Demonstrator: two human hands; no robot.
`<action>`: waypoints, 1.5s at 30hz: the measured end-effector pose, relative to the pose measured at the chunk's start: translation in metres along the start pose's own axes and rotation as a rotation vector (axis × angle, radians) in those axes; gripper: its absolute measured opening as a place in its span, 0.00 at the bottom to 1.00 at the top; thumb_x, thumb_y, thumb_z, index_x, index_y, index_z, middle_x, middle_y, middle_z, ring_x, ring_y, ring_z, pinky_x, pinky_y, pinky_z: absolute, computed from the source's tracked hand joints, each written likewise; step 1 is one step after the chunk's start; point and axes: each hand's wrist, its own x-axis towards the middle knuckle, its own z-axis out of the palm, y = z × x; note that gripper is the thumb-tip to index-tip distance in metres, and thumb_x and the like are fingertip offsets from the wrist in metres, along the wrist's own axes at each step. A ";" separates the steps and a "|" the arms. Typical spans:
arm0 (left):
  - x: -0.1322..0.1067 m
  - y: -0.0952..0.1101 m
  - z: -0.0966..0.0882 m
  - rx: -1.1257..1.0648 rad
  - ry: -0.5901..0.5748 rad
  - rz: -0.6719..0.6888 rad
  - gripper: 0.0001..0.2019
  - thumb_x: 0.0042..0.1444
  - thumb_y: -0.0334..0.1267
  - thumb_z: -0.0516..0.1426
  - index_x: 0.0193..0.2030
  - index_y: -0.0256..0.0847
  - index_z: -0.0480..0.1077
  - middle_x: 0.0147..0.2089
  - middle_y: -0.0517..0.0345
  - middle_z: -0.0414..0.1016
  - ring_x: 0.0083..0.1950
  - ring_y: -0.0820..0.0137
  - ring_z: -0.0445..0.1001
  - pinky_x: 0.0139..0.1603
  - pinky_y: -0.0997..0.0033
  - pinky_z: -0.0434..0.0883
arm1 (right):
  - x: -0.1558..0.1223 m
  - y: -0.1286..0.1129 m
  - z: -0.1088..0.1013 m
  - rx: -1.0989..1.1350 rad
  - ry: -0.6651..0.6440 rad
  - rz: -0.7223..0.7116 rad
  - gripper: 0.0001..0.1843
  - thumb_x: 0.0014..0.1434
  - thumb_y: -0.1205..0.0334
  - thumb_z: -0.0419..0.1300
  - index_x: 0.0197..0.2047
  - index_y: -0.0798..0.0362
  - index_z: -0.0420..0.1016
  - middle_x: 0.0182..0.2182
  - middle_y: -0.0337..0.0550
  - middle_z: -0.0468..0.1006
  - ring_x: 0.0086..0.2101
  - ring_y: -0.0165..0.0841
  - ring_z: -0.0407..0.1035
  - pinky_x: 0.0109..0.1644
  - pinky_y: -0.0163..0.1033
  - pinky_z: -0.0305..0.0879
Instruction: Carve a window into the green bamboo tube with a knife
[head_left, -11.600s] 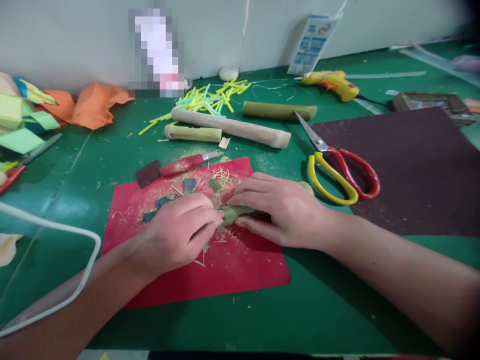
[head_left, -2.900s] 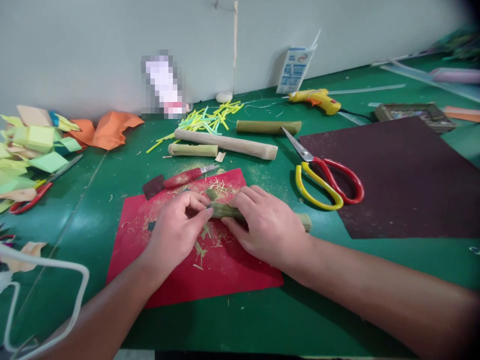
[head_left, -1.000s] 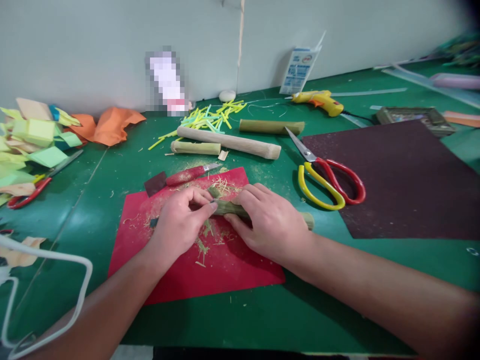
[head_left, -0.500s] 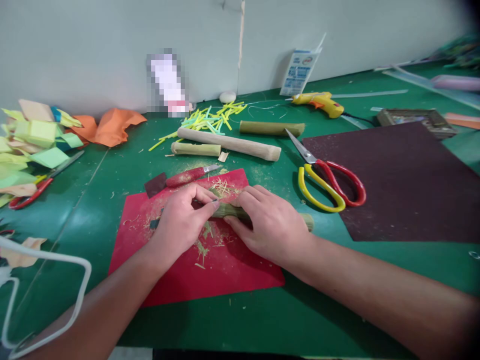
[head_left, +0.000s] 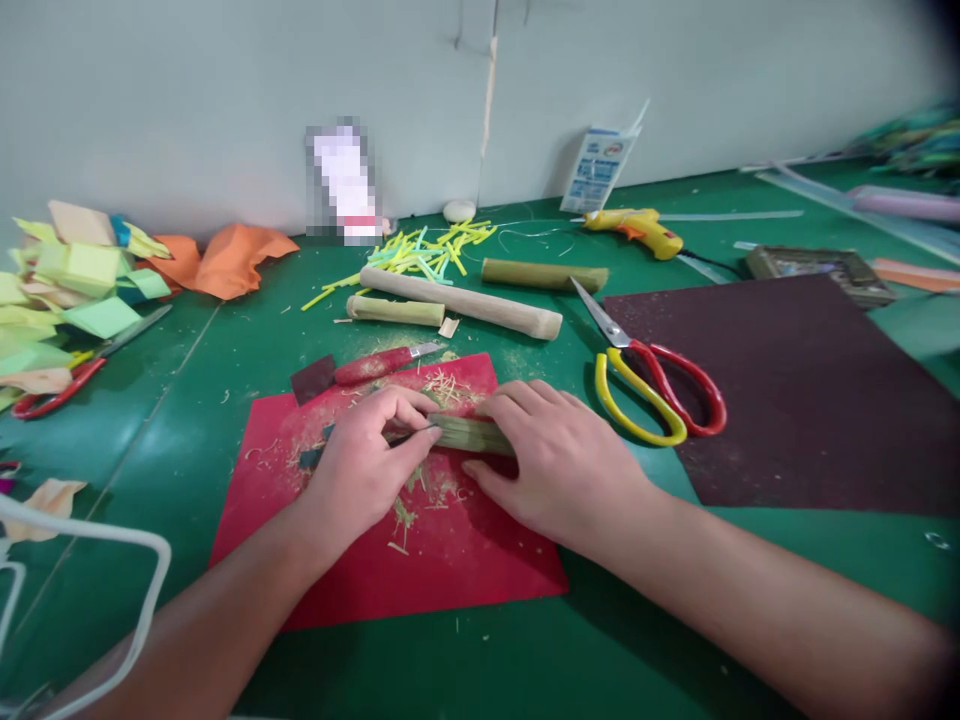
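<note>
A pale green bamboo piece (head_left: pixel 472 434) lies across the red mat (head_left: pixel 420 585). Over its right part my right hand (head_left: pixel 559 440) is closed, fingers on the far side and thumb on the near side. At its left end my left hand (head_left: pixel 375 445) pinches a thin dark item (head_left: pixel 405 436), mostly hidden by the fingers; I cannot make out its kind. Fine fibres and shavings (head_left: pixel 442 385) litter the mat around both hands. Just beyond my left hand rests a craft knife with a red handle (head_left: pixel 375 364), beside a small dark brown square (head_left: pixel 313 379).
Scissors with red and yellow handles (head_left: pixel 660 385) lie right of my hands, partly on a dark brown sheet (head_left: pixel 810 400). Behind are a pale stick (head_left: pixel 465 302), bamboo pieces (head_left: pixel 544 275), cut strips (head_left: pixel 420 255) and a yellow glue gun (head_left: pixel 637 231). A white frame (head_left: pixel 154 560) stands at the left.
My right hand has shifted slightly right along the bamboo, showing more of its left part. My left hand keeps its pinch. The whole view has tipped a little, so things sit lower.
</note>
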 end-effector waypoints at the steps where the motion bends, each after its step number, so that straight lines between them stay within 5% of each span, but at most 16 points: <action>1: 0.001 -0.001 0.000 0.003 -0.002 -0.002 0.06 0.53 0.31 0.58 0.27 0.39 0.65 0.43 0.59 0.73 0.44 0.71 0.73 0.42 0.70 0.71 | -0.001 0.003 -0.003 -0.035 -0.004 0.009 0.13 0.52 0.55 0.57 0.38 0.55 0.70 0.35 0.45 0.72 0.37 0.39 0.64 0.41 0.43 0.58; 7: 0.001 -0.002 -0.002 0.003 0.072 0.092 0.04 0.54 0.33 0.57 0.30 0.39 0.66 0.41 0.58 0.72 0.43 0.72 0.72 0.44 0.70 0.70 | -0.008 0.015 -0.012 -0.019 -0.052 0.000 0.06 0.53 0.60 0.56 0.32 0.52 0.70 0.28 0.40 0.70 0.31 0.34 0.64 0.32 0.38 0.56; 16: -0.002 0.001 -0.011 0.168 0.254 0.099 0.04 0.56 0.34 0.56 0.38 0.41 0.69 0.37 0.60 0.73 0.38 0.73 0.72 0.41 0.74 0.69 | -0.004 -0.012 -0.002 -0.074 0.030 0.070 0.08 0.55 0.57 0.56 0.34 0.53 0.69 0.31 0.42 0.72 0.34 0.37 0.66 0.32 0.39 0.56; 22: 0.002 -0.008 -0.008 0.129 0.214 0.026 0.06 0.56 0.33 0.54 0.41 0.41 0.65 0.37 0.58 0.73 0.35 0.73 0.73 0.37 0.73 0.71 | 0.001 -0.019 0.001 -0.065 -0.011 0.080 0.07 0.56 0.59 0.54 0.34 0.53 0.68 0.32 0.43 0.72 0.35 0.37 0.67 0.35 0.40 0.58; 34: 0.001 -0.010 -0.011 0.273 0.162 0.124 0.08 0.54 0.33 0.56 0.41 0.41 0.69 0.40 0.56 0.74 0.40 0.70 0.73 0.42 0.69 0.71 | -0.006 -0.010 -0.003 0.013 -0.092 0.041 0.09 0.56 0.60 0.52 0.38 0.53 0.69 0.31 0.41 0.71 0.32 0.36 0.66 0.31 0.39 0.56; 45: 0.005 -0.011 -0.013 0.324 0.134 0.266 0.09 0.56 0.31 0.55 0.44 0.41 0.72 0.42 0.55 0.74 0.44 0.70 0.72 0.48 0.68 0.70 | -0.007 -0.015 0.005 0.032 -0.033 0.087 0.10 0.56 0.60 0.53 0.40 0.53 0.69 0.34 0.43 0.72 0.34 0.36 0.67 0.32 0.39 0.57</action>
